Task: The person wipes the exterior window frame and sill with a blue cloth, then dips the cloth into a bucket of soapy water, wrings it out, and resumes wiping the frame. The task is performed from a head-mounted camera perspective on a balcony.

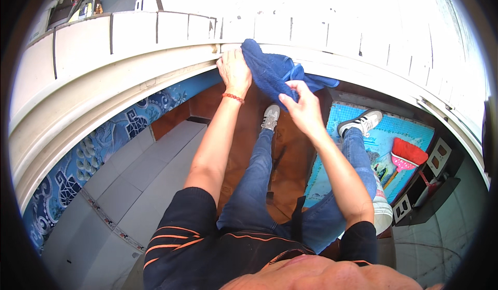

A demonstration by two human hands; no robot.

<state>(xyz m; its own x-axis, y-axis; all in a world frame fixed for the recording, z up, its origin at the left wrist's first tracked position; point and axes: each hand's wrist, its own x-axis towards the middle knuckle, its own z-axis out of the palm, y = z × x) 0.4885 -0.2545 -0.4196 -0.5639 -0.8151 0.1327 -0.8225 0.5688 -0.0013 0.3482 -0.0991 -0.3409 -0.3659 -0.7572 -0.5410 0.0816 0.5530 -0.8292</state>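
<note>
A crumpled blue cloth (272,69) hangs over the inner edge of a white window frame (155,80). My left hand (234,73), with a red bead bracelet at the wrist, has its fingers curled on the frame, right against the cloth's left side. Some of those fingertips are hidden. To the right, my right hand (303,106) grips the lower part of the cloth between thumb and fingers. The cloth's right end, with a lighter blue edge, lies along the frame.
Beyond the frame runs a white tiled ledge (135,30), brightly lit. My feet stand apart, one on brown floor (244,155), the other on a turquoise patterned mat (332,173). A red broom (409,152), a white bucket (383,215) and a dark shelf (430,202) are at right.
</note>
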